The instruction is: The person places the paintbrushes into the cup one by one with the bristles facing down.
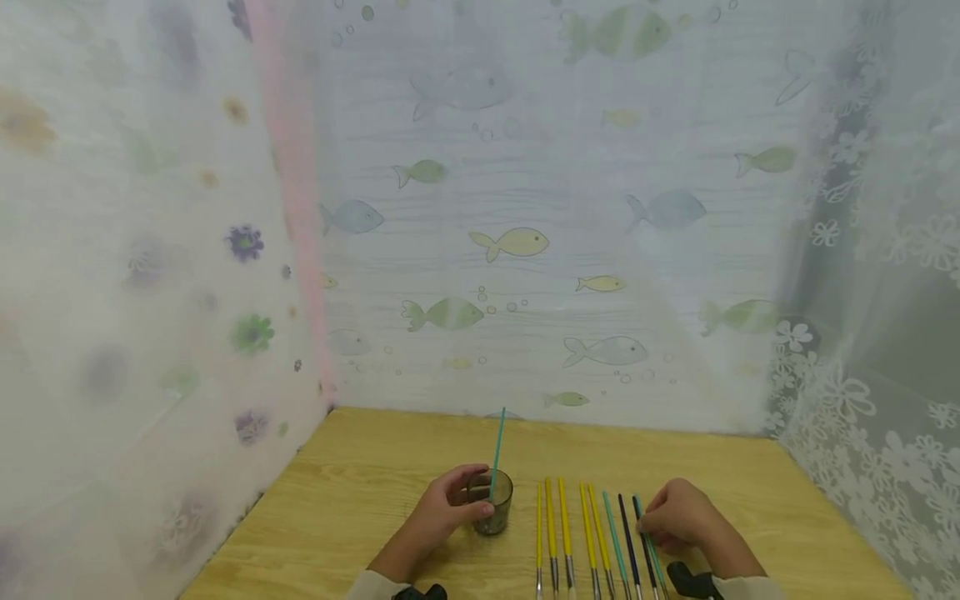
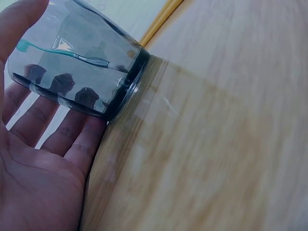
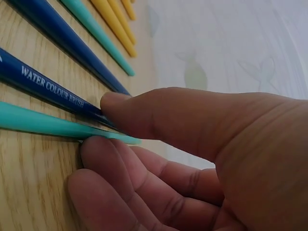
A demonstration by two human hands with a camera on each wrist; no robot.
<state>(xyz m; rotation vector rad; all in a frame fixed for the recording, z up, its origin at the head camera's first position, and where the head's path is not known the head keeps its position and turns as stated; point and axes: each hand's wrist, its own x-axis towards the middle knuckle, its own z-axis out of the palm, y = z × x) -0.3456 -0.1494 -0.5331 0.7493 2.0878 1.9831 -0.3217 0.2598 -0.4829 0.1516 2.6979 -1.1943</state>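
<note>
Where a pale sleeve [image 1: 746,588] enters at the lower right, the right hand [image 1: 681,518] bends its fingers at the right end of a row of brushes lying on the counter. Its thumb touches the lettered navy brush [image 3: 48,85], and its fingertips sit at the other side of the neighbouring teal brush [image 3: 48,121], the last in the row; whether they pinch it cannot be told. To the left lie a plain navy brush [image 1: 628,537], another teal brush [image 1: 615,535] and five yellow brushes [image 1: 552,525], all with handle ends pointing away from the person. Left of the yellow ones, well apart from the right hand, the left hand [image 1: 442,512] is clamped on a smoky, see-through glass [image 1: 492,525], its thumb on the near side and its fingers round the wall. The glass stands upright on the counter, and one slim teal brush [image 1: 498,450] leans inside it, bristles down, handle rising above the rim. Beyond stretches the wood-grained counter [image 1: 360,462], bordered by a flowered sheet [image 1: 150,333] at left, white lace [image 1: 885,467] at right and a fish-printed curtain [image 1: 517,325] behind.
</note>
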